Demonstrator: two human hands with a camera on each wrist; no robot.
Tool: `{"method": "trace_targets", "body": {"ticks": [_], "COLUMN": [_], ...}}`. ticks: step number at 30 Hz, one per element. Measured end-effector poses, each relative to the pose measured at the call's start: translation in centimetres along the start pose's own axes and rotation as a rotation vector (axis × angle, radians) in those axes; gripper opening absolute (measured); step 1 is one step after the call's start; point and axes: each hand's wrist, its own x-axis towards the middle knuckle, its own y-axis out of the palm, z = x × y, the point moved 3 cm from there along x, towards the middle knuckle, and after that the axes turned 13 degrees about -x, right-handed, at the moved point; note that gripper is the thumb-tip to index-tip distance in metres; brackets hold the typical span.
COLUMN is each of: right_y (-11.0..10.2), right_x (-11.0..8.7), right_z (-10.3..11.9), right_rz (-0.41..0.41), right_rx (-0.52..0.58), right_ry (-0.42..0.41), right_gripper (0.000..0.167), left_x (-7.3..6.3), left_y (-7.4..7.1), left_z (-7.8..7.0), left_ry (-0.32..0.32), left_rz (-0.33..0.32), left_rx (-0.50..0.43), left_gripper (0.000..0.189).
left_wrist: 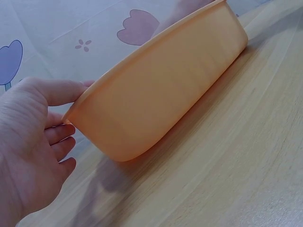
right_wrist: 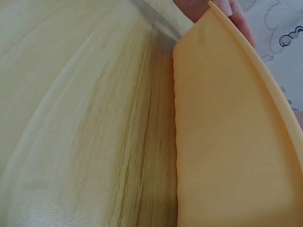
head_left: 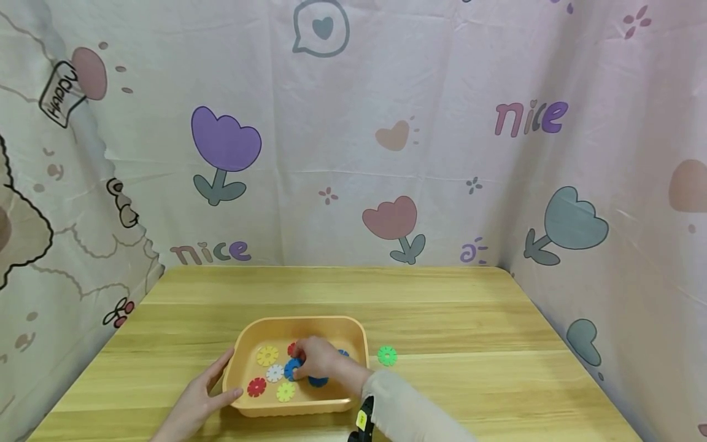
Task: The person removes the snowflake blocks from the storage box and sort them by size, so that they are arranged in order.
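Note:
A yellow-orange plastic basin (head_left: 298, 406) holds several notched plastic building discs. My left hand (head_left: 200, 393) grips the basin's left end, thumb over the rim and the other fingers against the outside; the left wrist view shows this hand (left_wrist: 35, 137) close up. Inside the basin, my right hand (head_left: 320, 358) reaches down with thumb and index finger around the right edge of a blue disc (head_left: 290, 370). A red disc (head_left: 291, 349) shows partly behind the index finger. Another blue disc (head_left: 318, 382) lies under the hand. The right wrist view shows only the basin's outer wall (right_wrist: 232, 127), hiding my right fingers.
Also in the basin are a yellow disc (head_left: 267, 356), a white disc (head_left: 274, 373), a red disc (head_left: 256, 387) and a yellow-green disc (head_left: 285, 391). One green disc (head_left: 387, 355) lies on the wooden table (head_left: 469, 344) right of the basin. A printed curtain (head_left: 331, 123) hangs behind.

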Motion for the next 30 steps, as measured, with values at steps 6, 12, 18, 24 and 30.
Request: {"method": "trace_targets", "body": {"ticks": [6,12,18,24,30], "right_y": [-0.2,-0.5,-0.7,-1.2,-2.7], "right_x": [-0.2,-0.5,-0.6,-0.8,-1.3], "right_z": [0.2,0.3,0.0,-0.7,-1.5], "right_rz": [-0.005,-0.037,-0.078,-0.057,-0.058], "right_rx": [-0.036,-0.067,0.01,0.247,0.422], "right_ry": [-0.011,-0.037,-0.085,-0.075,-0.09], "right_gripper": [0.026,0.022,0.015,0.011,0.01], "left_x": [0.0,0.0,0.0,0.1,0.1], "left_y": [0.0,0.0,0.0,0.0,0.1], "left_z": [0.1,0.2,0.2,0.2,0.2], "left_ry": [-0.007,-0.017,-0.027,-0.042,-0.038], "left_rz": [0.0,0.0,0.001,-0.003,-0.002], "left_rx": [-0.003,-0.008,-0.01,0.008,0.009], "left_gripper": [0.08,0.08,0.081,0.082,0.082]}}
